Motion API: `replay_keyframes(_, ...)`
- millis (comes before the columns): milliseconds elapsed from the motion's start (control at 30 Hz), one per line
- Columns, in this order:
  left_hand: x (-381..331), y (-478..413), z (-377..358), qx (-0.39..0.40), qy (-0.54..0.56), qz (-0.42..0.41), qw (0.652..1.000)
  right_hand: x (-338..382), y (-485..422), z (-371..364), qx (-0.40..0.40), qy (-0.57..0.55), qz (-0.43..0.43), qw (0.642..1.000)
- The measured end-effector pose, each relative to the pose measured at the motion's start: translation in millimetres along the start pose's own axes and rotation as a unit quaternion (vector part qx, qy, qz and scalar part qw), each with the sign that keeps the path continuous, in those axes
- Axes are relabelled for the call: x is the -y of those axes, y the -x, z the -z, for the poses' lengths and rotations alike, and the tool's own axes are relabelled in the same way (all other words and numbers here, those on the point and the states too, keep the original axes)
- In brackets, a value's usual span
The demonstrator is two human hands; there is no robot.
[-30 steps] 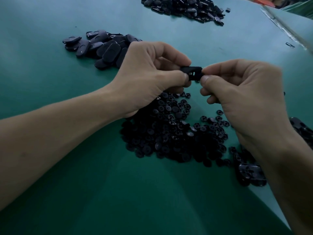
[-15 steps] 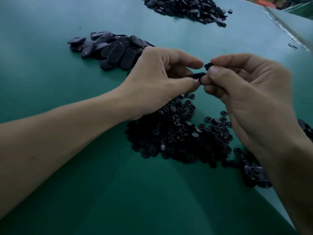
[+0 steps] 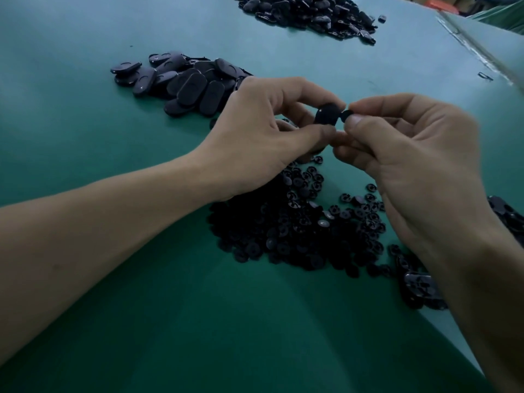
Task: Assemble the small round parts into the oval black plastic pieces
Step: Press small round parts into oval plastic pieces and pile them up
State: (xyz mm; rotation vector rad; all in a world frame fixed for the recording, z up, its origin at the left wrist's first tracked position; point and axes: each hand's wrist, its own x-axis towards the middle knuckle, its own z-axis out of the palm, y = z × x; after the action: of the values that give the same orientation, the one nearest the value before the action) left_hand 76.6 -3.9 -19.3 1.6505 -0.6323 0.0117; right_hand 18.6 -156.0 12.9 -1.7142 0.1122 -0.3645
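Above the green bench (image 3: 113, 307), the left hand (image 3: 263, 131) pinches an oval black plastic piece (image 3: 327, 114) and the right hand (image 3: 419, 154) pinches a small round black part (image 3: 346, 114) just beside it; both look light, stiff and slippery, best held by their rims.

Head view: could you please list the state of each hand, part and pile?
Left hand, pinches the oval piece.
Oval piece, held above the table.
Right hand, pinches the round part.
Round part, beside the oval piece; contact unclear.
Round-part pile, loose on the table.
Oval-piece pile, loose heap behind left hand.
Far pile, loose heap.
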Motion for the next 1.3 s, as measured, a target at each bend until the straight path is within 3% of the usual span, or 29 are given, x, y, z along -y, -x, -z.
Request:
replay_keyframes(433,1.9,-0.4,1.0,-0.071,0.076,-0.003,0.995,3.2,3.7,-1.6,-0.025,0.094,0.054,0.994)
replay_keyframes(1300,0.7,0.3,-0.7,-0.055,0.106,0.014,0.993,-3.1,6.3,-4.0,-0.023,0.179,0.109,0.977)
